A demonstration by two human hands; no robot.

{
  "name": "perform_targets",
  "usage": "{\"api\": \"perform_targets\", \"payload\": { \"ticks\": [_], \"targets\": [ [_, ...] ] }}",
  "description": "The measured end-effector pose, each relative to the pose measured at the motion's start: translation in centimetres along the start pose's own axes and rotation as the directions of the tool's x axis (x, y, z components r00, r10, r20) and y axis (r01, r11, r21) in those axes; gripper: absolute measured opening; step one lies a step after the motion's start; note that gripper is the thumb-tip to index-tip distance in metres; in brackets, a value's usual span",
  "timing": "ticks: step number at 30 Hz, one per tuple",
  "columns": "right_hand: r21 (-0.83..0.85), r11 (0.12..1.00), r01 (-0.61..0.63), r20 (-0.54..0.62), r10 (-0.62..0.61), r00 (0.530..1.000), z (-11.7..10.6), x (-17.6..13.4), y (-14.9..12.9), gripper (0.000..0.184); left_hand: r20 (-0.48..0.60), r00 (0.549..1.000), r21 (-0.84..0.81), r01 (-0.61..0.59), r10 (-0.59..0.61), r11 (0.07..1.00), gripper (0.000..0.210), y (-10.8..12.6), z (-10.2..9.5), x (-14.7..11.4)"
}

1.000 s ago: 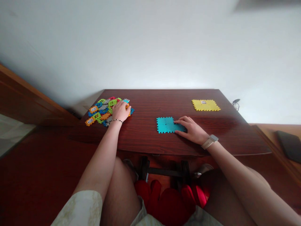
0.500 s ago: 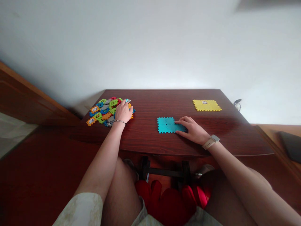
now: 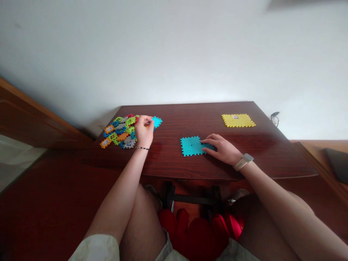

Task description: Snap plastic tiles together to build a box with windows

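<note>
Pinched in my left hand [image 3: 145,132] is a turquoise interlocking tile [image 3: 157,121] with toothed edges. This hand is at the right side of a pile of mixed building tiles [image 3: 122,136], partly covering it. On the middle of the table, several turquoise tiles are joined into a flat panel [image 3: 191,145]. My right hand [image 3: 224,149] holds the panel's right part between thumb and fingers, hiding some of it. A yellow panel [image 3: 238,121] of joined tiles, with a small white window piece in it, lies farther back on the right.
The dark wooden table [image 3: 168,159] stands against a pale wall [image 3: 174,54]. Orange and grey window tiles are among the pile. A thin dark cable [image 3: 275,119] shows beyond the right edge. Below the front edge are my legs and a red cushioned item [image 3: 197,235].
My left hand has lifted slightly from the pile and moved right, with the turquoise tile now plainly showing in its pinch. My right hand stays at the turquoise panel.
</note>
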State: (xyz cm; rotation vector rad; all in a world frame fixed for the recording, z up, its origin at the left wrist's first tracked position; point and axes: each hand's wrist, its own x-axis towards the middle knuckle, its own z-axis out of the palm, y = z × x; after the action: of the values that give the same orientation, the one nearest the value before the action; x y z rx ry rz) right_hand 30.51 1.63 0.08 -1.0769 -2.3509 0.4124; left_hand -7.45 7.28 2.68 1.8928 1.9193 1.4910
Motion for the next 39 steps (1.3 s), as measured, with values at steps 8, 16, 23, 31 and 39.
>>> {"api": "perform_targets", "payload": {
  "ticks": [8, 16, 23, 31, 39],
  "targets": [
    [0.200, 0.975, -0.099, -0.109, 0.122, 0.987, 0.1, 1.5, -1.9, 0.037, 0.201, 0.821, -0.274, -0.476, 0.534, 0.836, 0.025, 7.3, 3.4, -6.8],
    [0.743, 0.646, -0.173, -0.035, 0.297, 0.954, 1.4, 2.8, -4.3, 0.046, 0.148, 0.727, -0.389, -0.581, 0.670, 0.716, 0.022, 9.0, 4.5, -7.8],
    [0.866, 0.482, -0.134, -0.102, 0.432, 0.896, 1.8, 3.7, -3.2, 0.042, 0.214, 0.749, -0.361, -0.536, 0.627, 0.763, 0.018, 8.8, 5.1, -7.8],
    [0.906, 0.406, -0.119, -0.123, 0.522, 0.844, 1.1, 4.3, -1.9, 0.044, 0.337, 0.739, -0.348, -0.478, 0.583, 0.807, 0.023, 8.2, 5.1, -8.2],
    [0.837, 0.544, -0.050, -0.254, 0.469, 0.846, -0.3, 4.0, -1.7, 0.033, 0.598, 0.624, -0.251, -0.450, 0.502, 0.857, 0.096, 6.4, 6.2, -8.5]
  ]
}}
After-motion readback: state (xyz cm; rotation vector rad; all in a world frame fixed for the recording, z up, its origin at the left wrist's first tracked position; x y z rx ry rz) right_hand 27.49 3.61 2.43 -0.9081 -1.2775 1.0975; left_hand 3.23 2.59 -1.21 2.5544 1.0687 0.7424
